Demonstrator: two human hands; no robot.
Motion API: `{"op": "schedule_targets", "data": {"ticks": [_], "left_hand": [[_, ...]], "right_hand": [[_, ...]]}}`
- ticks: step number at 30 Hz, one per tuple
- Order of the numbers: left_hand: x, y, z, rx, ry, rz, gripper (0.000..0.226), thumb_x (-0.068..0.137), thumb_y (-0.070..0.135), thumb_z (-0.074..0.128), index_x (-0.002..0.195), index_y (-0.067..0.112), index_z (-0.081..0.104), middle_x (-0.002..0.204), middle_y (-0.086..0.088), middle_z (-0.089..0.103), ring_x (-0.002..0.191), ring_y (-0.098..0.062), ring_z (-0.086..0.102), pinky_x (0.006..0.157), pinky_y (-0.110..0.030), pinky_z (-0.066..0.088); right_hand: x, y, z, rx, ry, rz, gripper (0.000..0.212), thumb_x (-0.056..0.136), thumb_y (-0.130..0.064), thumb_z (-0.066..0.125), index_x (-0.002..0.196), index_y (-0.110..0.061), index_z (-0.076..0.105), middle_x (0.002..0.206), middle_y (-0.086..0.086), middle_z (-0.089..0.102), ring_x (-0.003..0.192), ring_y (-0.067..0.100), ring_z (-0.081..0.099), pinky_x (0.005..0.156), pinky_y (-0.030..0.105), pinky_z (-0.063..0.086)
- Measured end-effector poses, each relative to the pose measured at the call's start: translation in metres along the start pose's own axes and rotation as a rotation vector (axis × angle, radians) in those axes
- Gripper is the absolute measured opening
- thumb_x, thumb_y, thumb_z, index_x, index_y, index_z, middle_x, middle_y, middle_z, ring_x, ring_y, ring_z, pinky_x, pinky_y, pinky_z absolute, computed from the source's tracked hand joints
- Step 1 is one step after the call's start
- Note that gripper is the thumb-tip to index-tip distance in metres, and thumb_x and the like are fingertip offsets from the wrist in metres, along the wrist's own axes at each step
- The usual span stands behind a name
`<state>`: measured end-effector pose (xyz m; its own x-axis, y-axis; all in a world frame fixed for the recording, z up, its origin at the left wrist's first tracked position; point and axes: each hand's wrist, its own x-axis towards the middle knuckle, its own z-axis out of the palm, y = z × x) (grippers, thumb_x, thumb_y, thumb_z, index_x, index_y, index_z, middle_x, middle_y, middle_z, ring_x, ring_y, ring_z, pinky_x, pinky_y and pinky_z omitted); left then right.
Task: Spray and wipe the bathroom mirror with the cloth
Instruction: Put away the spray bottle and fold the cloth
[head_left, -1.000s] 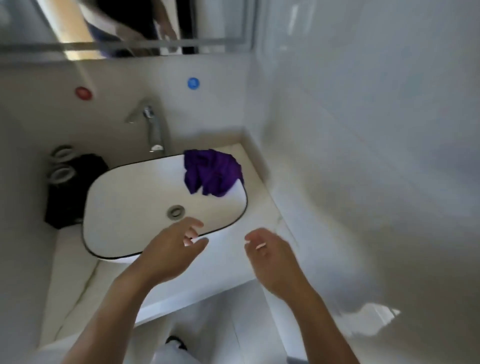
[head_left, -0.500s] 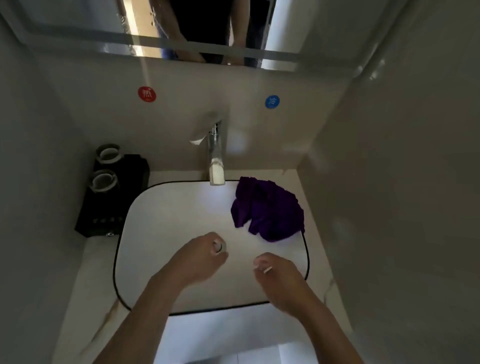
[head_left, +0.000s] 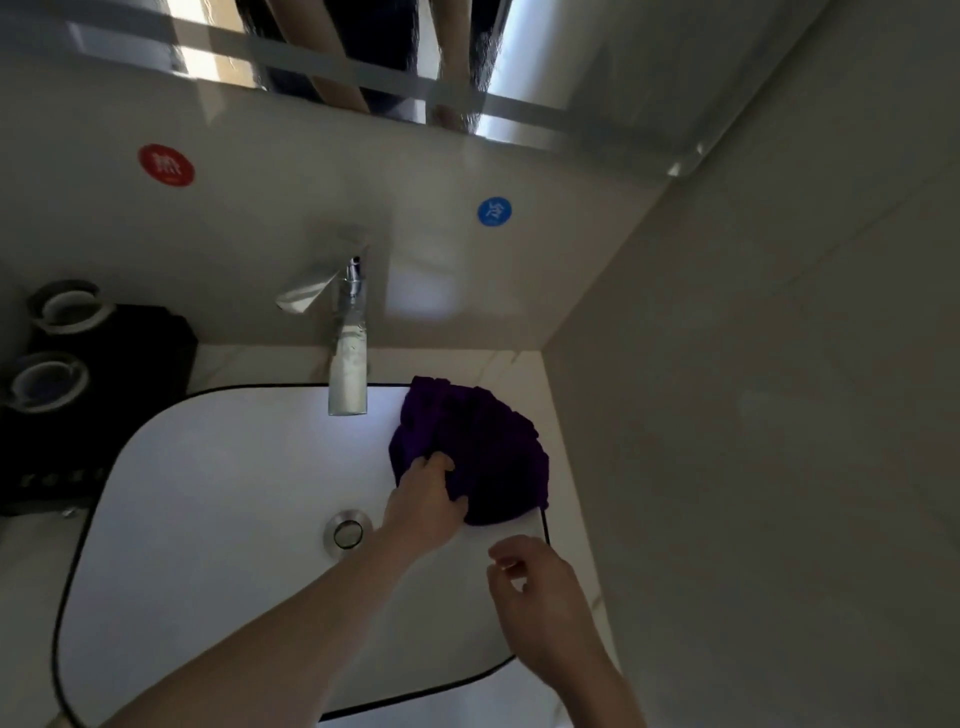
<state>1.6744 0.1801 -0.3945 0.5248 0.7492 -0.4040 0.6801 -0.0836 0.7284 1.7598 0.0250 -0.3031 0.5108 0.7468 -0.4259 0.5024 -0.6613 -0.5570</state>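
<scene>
Left hand has just reached in and now grips the cloth, bunched on the sink rim at center-right. Right hand hovers loosely curled, empty. No spray bottle visible, so wiping the mirror up top isn't started.

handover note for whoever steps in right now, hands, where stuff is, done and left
Left hand: fingers curled into the purple cloth, gripping its near edge.
Right hand: hovers over the basin's right rim, fingers loosely curled, holding nothing.
Cloth lies bunched on the back right corner of the white sink, right of the faucet.
Mirror is above, on the back wall.
No spray bottle in view.
Done: cloth reached and grasped. Left: lift it, find the spray, spray and wipe the mirror.
</scene>
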Motion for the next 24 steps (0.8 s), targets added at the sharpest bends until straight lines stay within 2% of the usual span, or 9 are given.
{"op": "schedule_targets", "data": {"ticks": [2,5,8,12,13,15,18,21,24], "left_hand": [[0.009,-0.008,0.013,-0.064,0.027,-0.102,0.011,0.087,0.02,0.072,0.092,0.022,0.062,0.102,-0.013,0.065,0.094,-0.033,0.064,0.085,-0.048,0.058],[0.001,0.003,0.013,-0.21,0.053,-0.164,0.034,0.086,0.013,0.07,0.064,0.026,0.049,0.075,-0.001,0.057,0.075,-0.023,0.058,0.071,-0.031,0.051],[-0.022,0.017,0.001,-0.385,0.112,-0.272,0.03,0.091,0.012,0.066,0.067,0.018,0.049,0.065,0.0,0.049,0.064,-0.017,0.046,0.06,-0.029,0.035],[-0.06,0.023,-0.042,-0.539,0.184,-0.358,0.026,0.091,0.022,0.062,0.068,0.013,0.052,0.065,-0.002,0.048,0.064,-0.02,0.042,0.062,-0.033,0.03],[-0.069,0.027,-0.057,-0.575,0.212,-0.374,0.027,0.089,0.019,0.06,0.065,0.014,0.049,0.063,-0.002,0.045,0.063,-0.021,0.039,0.062,-0.034,0.028],[-0.085,0.037,-0.086,-0.703,0.285,-0.377,0.024,0.081,0.016,0.06,0.061,0.013,0.048,0.065,-0.005,0.045,0.067,-0.02,0.039,0.067,-0.034,0.031],[-0.116,0.047,-0.117,-0.824,0.353,-0.276,0.012,0.065,0.02,0.061,0.064,0.008,0.061,0.071,-0.011,0.059,0.074,-0.025,0.054,0.08,-0.038,0.045],[-0.149,0.056,-0.139,-0.769,0.327,-0.166,0.023,0.071,0.018,0.067,0.083,-0.001,0.071,0.081,-0.015,0.071,0.083,-0.029,0.067,0.085,-0.041,0.051],[-0.172,0.058,-0.157,-0.817,0.336,-0.068,0.035,0.079,0.011,0.068,0.1,-0.016,0.061,0.087,-0.021,0.067,0.085,-0.032,0.065,0.083,-0.042,0.052]], "right_hand": [[0.007,0.002,-0.001,0.006,-0.013,-0.026,0.021,0.099,-0.028,0.057,0.119,-0.031,0.063,0.112,-0.019,0.06,0.103,-0.003,0.058,0.077,0.007,0.039],[0.019,0.003,-0.004,0.036,-0.043,-0.091,0.017,0.1,-0.024,0.057,0.113,-0.03,0.065,0.107,-0.021,0.062,0.1,-0.004,0.058,0.077,0.009,0.041],[0.034,0.006,-0.004,0.076,-0.03,-0.205,0.021,0.098,-0.012,0.058,0.108,-0.029,0.065,0.11,-0.013,0.063,0.101,-0.002,0.058,0.086,0.019,0.049],[0.051,-0.009,0.001,0.096,0.065,-0.394,0.041,0.093,0.001,0.063,0.125,-0.024,0.06,0.127,-0.007,0.056,0.113,-0.003,0.052,0.09,0.005,0.04],[0.057,-0.015,0.002,0.073,0.08,-0.429,0.046,0.092,0.001,0.064,0.132,-0.021,0.058,0.132,-0.006,0.053,0.118,0.0,0.05,0.097,0.007,0.037],[0.067,-0.029,0.003,-0.046,0.094,-0.49,0.059,0.089,-0.003,0.068,0.144,-0.017,0.051,0.144,0.0,0.048,0.133,0.016,0.044,0.111,0.022,0.036],[0.074,-0.047,0.01,-0.132,0.065,-0.484,0.069,0.09,-0.014,0.071,0.153,-0.018,0.043,0.157,0.004,0.038,0.146,0.025,0.034,0.12,0.043,0.034],[0.073,-0.054,0.019,-0.1,0.069,-0.474,0.059,0.09,-0.021,0.072,0.145,-0.017,0.052,0.155,0.007,0.043,0.146,0.028,0.038,0.119,0.048,0.034],[0.065,-0.053,0.028,-0.064,0.021,-0.444,0.054,0.09,-0.024,0.072,0.14,-0.015,0.056,0.148,0.006,0.048,0.138,0.027,0.045,0.117,0.046,0.035]]}}
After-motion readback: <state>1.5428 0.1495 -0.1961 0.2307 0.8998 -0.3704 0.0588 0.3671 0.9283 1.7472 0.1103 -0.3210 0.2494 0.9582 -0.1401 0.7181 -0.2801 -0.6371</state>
